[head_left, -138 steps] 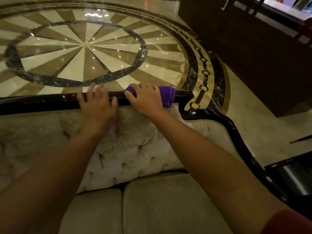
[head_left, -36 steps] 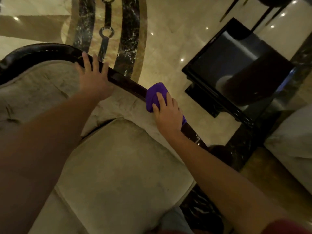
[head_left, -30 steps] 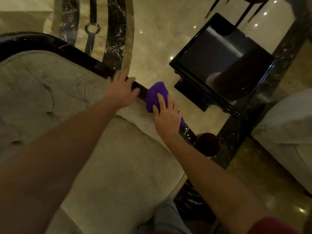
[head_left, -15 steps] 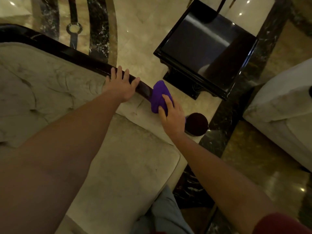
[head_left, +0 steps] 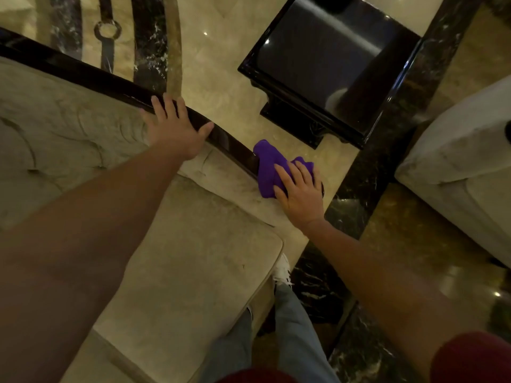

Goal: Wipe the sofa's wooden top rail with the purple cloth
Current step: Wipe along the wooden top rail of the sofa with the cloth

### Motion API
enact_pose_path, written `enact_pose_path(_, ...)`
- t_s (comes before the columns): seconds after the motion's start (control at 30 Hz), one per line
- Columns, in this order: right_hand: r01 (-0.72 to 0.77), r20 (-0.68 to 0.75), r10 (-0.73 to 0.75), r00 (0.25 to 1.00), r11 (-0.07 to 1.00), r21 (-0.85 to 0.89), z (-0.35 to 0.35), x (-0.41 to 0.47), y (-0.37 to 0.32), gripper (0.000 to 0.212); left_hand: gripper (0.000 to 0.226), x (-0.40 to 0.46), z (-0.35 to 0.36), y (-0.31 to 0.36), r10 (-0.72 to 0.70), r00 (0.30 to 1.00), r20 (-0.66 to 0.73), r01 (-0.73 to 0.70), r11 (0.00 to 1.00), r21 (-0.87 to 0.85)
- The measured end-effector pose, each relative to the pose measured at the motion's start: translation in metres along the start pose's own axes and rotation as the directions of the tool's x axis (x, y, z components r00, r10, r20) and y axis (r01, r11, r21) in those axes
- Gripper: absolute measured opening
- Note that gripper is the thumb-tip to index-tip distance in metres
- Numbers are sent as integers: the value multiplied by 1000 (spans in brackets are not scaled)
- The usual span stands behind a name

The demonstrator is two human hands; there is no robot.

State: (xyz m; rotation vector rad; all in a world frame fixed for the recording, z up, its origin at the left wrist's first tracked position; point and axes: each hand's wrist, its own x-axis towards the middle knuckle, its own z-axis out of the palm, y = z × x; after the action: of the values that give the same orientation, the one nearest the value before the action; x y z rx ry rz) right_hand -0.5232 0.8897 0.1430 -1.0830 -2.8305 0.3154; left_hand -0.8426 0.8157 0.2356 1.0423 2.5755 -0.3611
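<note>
Head view, looking down on a sofa arm. The right hand (head_left: 300, 194) lies palm-down with fingers extended and slightly parted, pressing the purple cloth (head_left: 269, 167) onto the lower end of the sofa's dark wooden top rail (head_left: 110, 81); the cloth is bunched, draped over the rail, and projects beyond the fingertips toward the upper left of the hand. Whether the thumb grips the cloth cannot be told. The left hand (head_left: 174, 128) rests flat and open on the same rail, well up-rail from the right hand, fingers spread across the wood and the thumb laid along the rail; it holds nothing. A bare stretch of rail separates the two hands. Beige upholstery (head_left: 193, 272) lies beneath both forearms. Beyond the right hand's fingertips stands a black side table (head_left: 331, 64) on the marble floor (head_left: 221, 78).
</note>
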Motion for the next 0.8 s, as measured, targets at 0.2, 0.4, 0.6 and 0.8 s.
enact_pose_path(0.2,54,153,-38,988,993,-102,-10,10,33,53,83,-85,31,126,335,930,-148,-330,942,58)
enact_pose_path(0.4,9,136,-6,991,1000,-18,-19,8,56,52,74,-89,61,133,368,928,-56,-353,918,181)
enact_pose_path(0.6,-63,142,51,989,994,84,-32,-21,56,47,68,-89,61,135,366,930,-22,-357,917,178)
enact_pose_path(0.8,-90,132,78,988,992,90,-43,-56,31,28,63,-88,56,138,348,937,-11,-344,931,119)
